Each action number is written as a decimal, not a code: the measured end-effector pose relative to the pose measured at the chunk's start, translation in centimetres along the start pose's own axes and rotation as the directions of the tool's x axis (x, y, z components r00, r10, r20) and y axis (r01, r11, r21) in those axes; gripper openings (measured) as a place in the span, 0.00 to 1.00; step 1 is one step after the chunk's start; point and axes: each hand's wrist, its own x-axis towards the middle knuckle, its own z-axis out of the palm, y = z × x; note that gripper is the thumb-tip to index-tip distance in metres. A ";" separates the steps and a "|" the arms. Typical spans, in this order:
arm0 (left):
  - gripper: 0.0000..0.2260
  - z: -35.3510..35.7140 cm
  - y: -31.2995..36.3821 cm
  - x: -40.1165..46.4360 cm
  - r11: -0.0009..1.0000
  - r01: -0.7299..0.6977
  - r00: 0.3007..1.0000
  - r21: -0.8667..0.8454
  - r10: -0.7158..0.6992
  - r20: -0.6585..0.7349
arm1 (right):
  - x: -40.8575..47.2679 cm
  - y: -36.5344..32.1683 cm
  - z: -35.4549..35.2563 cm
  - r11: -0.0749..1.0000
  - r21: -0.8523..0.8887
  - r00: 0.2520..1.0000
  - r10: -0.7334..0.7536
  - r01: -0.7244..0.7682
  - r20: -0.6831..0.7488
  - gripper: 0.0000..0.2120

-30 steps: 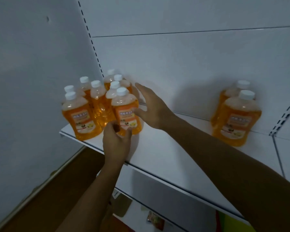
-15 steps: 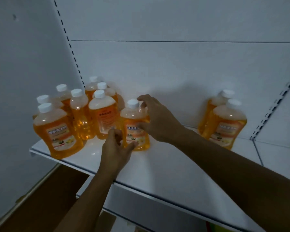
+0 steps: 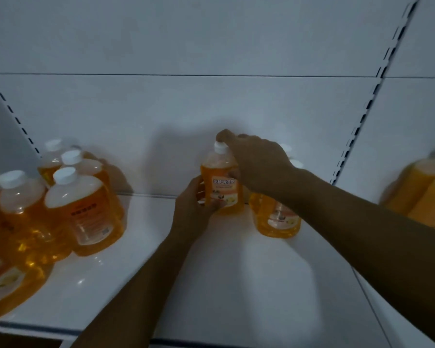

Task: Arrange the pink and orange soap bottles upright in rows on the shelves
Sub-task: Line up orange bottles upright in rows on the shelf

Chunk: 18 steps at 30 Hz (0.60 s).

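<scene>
An orange soap bottle (image 3: 221, 183) with a white cap stands upright near the back wall, mid-shelf. My left hand (image 3: 194, 209) grips its lower left side. My right hand (image 3: 256, 163) curls over its cap and right shoulder. Just to its right stand two more orange bottles (image 3: 278, 219), partly hidden behind my right forearm. A cluster of several orange bottles (image 3: 83, 209) stands at the left of the white shelf (image 3: 211, 285). No pink bottle is in view.
More orange bottles (image 3: 422, 194) sit in the neighbouring bay at the far right, past a slotted upright (image 3: 357, 131). Another slotted upright (image 3: 15, 119) runs up at the left. The shelf's front edge (image 3: 161, 341) is at the bottom.
Both hands have carried one orange bottle rightward from the left cluster to beside the pair at the right. The view has shifted right with it.
</scene>
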 end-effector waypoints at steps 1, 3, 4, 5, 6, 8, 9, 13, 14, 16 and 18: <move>0.24 0.4 -0.2 0.5 1.000 -0.001 1.000 -0.006 0.001 0.007 | 0.2 0.4 0.1 1.000 0.001 1.000 0.006 -0.006 0.000 0.28; 0.24 1.2 -0.7 1.2 1.000 -0.006 1.000 -0.012 0.006 0.022 | 0.6 1.0 0.2 1.000 0.022 1.000 0.014 -0.014 0.012 0.27; 0.24 1.6 -1.1 1.5 1.000 -0.010 1.000 -0.008 0.010 0.024 | 0.7 1.3 0.3 1.000 0.027 1.000 0.014 -0.015 0.023 0.26; 0.25 1.8 -1.3 1.7 1.000 -0.011 1.000 0.001 0.011 0.024 | 0.8 1.4 0.3 1.000 0.022 0.999 0.013 -0.014 0.035 0.26; 0.25 1.9 -1.5 1.8 1.000 -0.012 1.000 0.013 0.012 0.025 | 1.0 1.6 0.4 1.000 0.006 0.999 0.016 -0.016 0.045 0.26; 0.25 2.0 -1.6 1.9 0.999 -0.010 0.999 0.033 0.009 0.035 | 1.3 1.6 0.6 0.998 -0.063 0.998 0.030 -0.027 0.051 0.27; 0.25 2.0 -1.7 1.9 0.999 -0.010 0.999 0.038 0.008 0.044 | 1.4 1.6 0.8 0.994 -0.105 0.998 0.037 -0.032 0.053 0.27; 0.23 1.9 -1.8 2.0 0.999 -0.010 0.998 0.039 0.008 0.069 | 1.6 1.7 1.2 0.984 -0.173 0.997 0.053 -0.044 0.048 0.28; 0.23 1.9 -1.9 2.0 0.999 -0.006 0.997 0.036 0.003 0.080 | 1.5 1.6 1.2 0.983 -0.174 0.997 0.062 -0.053 0.048 0.28; 0.22 1.9 -1.8 1.9 0.999 0.016 0.996 0.039 -0.020 0.091 | 1.4 1.5 1.4 0.978 -0.196 0.996 0.077 -0.068 0.042 0.30; 0.23 1.9 -1.8 1.7 0.997 0.059 0.994 0.047 -0.063 0.092 | 1.2 1.2 1.7 0.975 -0.210 0.995 0.089 -0.078 0.043 0.32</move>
